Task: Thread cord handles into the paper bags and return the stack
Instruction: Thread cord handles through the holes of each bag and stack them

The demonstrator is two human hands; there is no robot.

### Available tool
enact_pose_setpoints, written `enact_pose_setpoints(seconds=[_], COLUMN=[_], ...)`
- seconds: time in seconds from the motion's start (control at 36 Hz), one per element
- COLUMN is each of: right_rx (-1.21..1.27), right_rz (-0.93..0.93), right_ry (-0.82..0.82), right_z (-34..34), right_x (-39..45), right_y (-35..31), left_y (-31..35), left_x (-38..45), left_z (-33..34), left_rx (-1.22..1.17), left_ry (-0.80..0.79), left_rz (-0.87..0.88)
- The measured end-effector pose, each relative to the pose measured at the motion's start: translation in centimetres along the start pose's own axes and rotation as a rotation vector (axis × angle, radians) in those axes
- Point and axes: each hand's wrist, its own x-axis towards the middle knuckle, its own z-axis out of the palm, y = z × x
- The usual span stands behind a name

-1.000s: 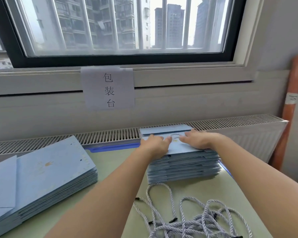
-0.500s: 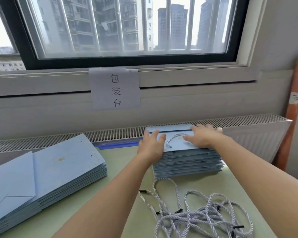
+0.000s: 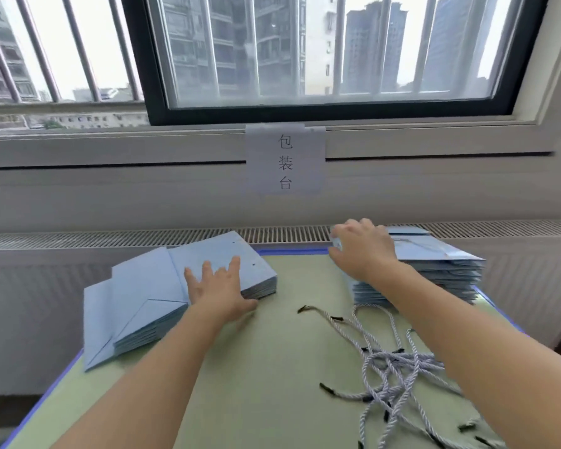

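Two stacks of flat light-blue paper bags lie on the green table point(image 3: 272, 367). The left stack point(image 3: 143, 286) has its top bag under my left hand point(image 3: 219, 286), which rests there with fingers spread. The right stack point(image 3: 441, 270) carries a bag with a cord handle on top. My right hand point(image 3: 361, 247) lies on that stack's near left corner; its fingers curl slightly over the top bag's edge, though a grip is not clear. A tangle of loose grey-white cords point(image 3: 399, 367) with black tips lies at the front right.
A slatted radiator grille point(image 3: 110, 238) runs behind the table, under the window sill. A paper sign point(image 3: 285, 160) with printed characters hangs on the wall. The table's blue-taped edge point(image 3: 292, 251) borders the grille.
My left hand left the right stack and moved over to the left stack. My head turned left, so both stacks shifted right in view. The right hand stayed on the right stack.
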Motion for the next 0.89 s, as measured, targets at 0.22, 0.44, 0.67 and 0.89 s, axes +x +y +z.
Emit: enact_pose_setpoints(seconds=[0.22, 0.44, 0.67, 0.89], right_rx=[0.397, 1.442, 1.790, 1.817], right_rz=[0.063, 0.513, 0.372, 0.045], right_ry=[-0.061, -0.505, -0.768, -0.991], right_z=[1.7, 1.2, 1.3, 0.3], right_x=[-2.1, -2.8, -5.1, -10.9], right_y=[-4.8, -7.2, -4.7, -1.1], left_y=[-1.3, -1.3, -0.4, 1.5], left_x=[-2.0, -6.0, -10.7, -9.2], left_z=[0.5, -1.2, -3.5, -5.7], left_rx=[0.073, -0.021, -0.079, -0.246], left_ry=[0.196, 0.390, 0.178, 0.112], left_rz=[0.116, 0.236, 0.333, 0.342])
